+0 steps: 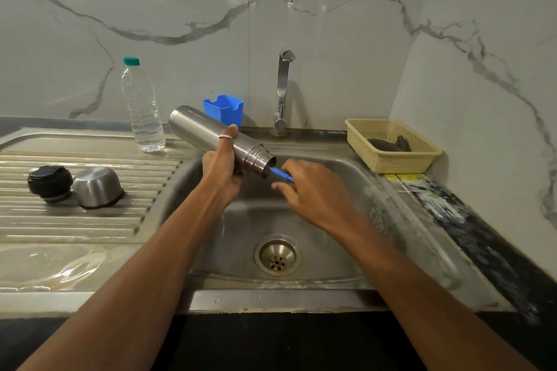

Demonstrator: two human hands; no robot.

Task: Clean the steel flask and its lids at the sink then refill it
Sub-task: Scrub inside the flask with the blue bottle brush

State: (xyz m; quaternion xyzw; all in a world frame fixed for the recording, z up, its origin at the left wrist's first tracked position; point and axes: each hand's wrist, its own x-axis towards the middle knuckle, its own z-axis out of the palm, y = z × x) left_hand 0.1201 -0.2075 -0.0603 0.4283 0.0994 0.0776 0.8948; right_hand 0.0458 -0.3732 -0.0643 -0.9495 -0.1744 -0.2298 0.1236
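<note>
My left hand point(221, 167) grips the steel flask point(199, 129) around its middle and holds it tilted over the sink point(340, 238), its open threaded mouth pointing down to the right. A blue brush handle point(281, 174) sticks out of that mouth, and my right hand point(313, 189) holds it; the brush head is hidden inside the flask. On the ribbed drainboard point(90, 220) at the left lie the black inner lid point(49, 183) and the steel cup lid point(97, 186), side by side and touching.
A clear plastic water bottle point(141, 108) with a green cap stands at the back of the drainboard. Behind the sink are a blue holder point(224, 110) and the chrome tap point(282, 90), with no water running. A cream basket point(391, 144) holding a dark scrubber sits at the right.
</note>
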